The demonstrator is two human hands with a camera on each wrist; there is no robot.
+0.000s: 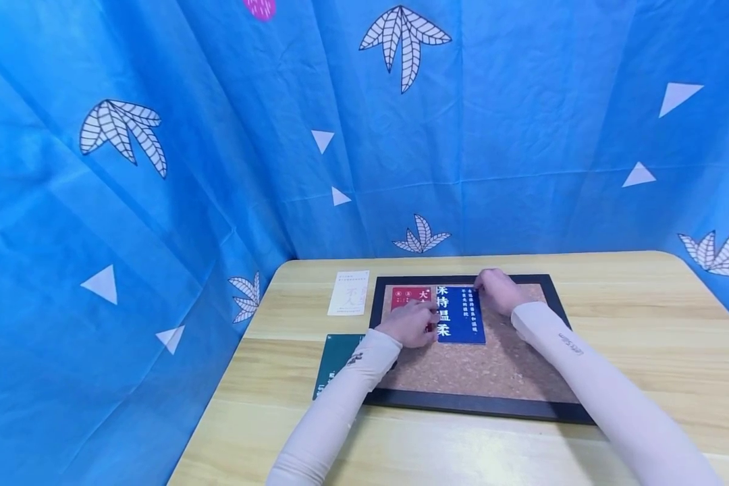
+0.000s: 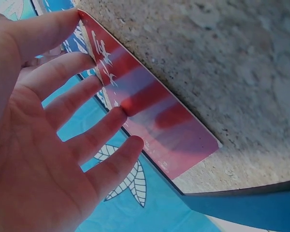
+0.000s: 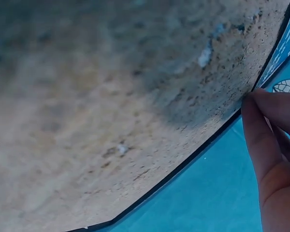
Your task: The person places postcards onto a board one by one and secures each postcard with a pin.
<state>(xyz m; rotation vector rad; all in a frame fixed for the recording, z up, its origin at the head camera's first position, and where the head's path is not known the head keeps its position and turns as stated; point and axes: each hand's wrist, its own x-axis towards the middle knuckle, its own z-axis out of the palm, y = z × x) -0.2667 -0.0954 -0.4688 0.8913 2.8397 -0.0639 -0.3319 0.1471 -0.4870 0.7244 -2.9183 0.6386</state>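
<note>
A cork board (image 1: 470, 371) with a black frame lies on the table. At its upper left is a red card (image 2: 157, 104) with white characters. Beside it lies a dark blue card (image 1: 462, 324), also with white characters. My left hand (image 1: 414, 324) spreads its fingers over the border between the two cards, the thumb (image 2: 50, 29) by one corner of the red card. At the blue card's upper right corner, my right hand (image 1: 499, 290) brings thumb and forefinger (image 3: 256, 130) together in a pinch. Whether a small pin sits inside that pinch is hidden.
Left of the board, a white card (image 1: 348, 293) lies on the wooden table (image 1: 267, 371), with a dark green card (image 1: 337, 361) below it, partly behind my left sleeve. A blue patterned curtain (image 1: 522, 135) hangs behind the table and along its left side.
</note>
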